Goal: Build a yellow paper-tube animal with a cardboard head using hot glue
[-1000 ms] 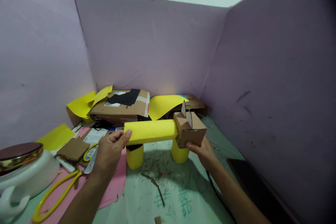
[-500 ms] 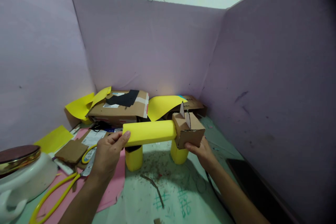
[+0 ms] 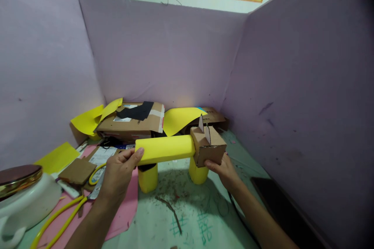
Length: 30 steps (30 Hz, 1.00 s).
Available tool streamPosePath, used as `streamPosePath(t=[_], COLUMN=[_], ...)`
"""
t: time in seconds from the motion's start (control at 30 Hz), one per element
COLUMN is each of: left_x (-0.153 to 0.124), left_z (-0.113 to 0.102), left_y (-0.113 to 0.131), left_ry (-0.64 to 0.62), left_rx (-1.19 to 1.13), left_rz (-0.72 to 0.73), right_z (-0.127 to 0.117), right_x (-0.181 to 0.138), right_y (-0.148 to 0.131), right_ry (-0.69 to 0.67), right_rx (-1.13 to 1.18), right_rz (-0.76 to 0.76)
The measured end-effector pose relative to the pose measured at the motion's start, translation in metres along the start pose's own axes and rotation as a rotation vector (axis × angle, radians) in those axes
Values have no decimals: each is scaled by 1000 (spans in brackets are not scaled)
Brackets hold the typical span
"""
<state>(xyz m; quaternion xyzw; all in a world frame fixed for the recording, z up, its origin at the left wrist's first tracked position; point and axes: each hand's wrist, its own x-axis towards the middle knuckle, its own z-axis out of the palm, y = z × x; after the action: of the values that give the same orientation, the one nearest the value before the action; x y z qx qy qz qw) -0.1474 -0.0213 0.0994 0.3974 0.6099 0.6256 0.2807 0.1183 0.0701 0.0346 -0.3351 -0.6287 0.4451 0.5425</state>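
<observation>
Lilac panels noted behind & on both sides of yellow tube. Pale green tbl seen below it. Cdbd carton, topped w/ black sheet, placed behind tube. Pink sheet laid L of tube, toward camera. White lidded pot set far L of tube. Scissors, yellow-handled, laid L of tube, partly hidden. Tube itself held approx horiz above tbl. L hand partly closed: tube's L end pinched btwn thumb & fingers. R hand part-curled at tube's R: cdbd box gripped, thumb on near face, other fingers mostly hidden. Box, w/ 2 upright flaps, butted to tube's R end; whether joined, cannot be told. Yellow stubs (2) placed upright below tube, 1 near each end; contact not discernible. Thin stick seen on tbl, camera side of tube
</observation>
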Motion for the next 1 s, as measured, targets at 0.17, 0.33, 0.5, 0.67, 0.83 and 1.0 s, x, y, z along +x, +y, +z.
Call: streamPosePath(t=[0.17, 0.33, 0.5, 0.67, 0.83, 1.0], left_x=[2, 4, 7, 7, 7, 8], left_z=[-1, -2, -3, -3, -3, -1], left_y=[-4, -9, -12, -12, -12, -7], left_ry=[-11, -13, -9, 1, -6, 6], left_rx=[-33, -53, -58, -85, -98, -95], left_rz=[-26, -37, -58, -65, -63, -42], right_z=[-1, 1, 3, 3, 1, 0], right_x=[0, 2, 4, 3, 6, 8], right_y=[0, -1, -5, -12, -9, -7], right_ry=[3, 26, 51, 36, 39, -10], right_rx=[-11, -21, -3, -1, 6, 8], right_rz=[7, -10, -17, -8, -16, -20])
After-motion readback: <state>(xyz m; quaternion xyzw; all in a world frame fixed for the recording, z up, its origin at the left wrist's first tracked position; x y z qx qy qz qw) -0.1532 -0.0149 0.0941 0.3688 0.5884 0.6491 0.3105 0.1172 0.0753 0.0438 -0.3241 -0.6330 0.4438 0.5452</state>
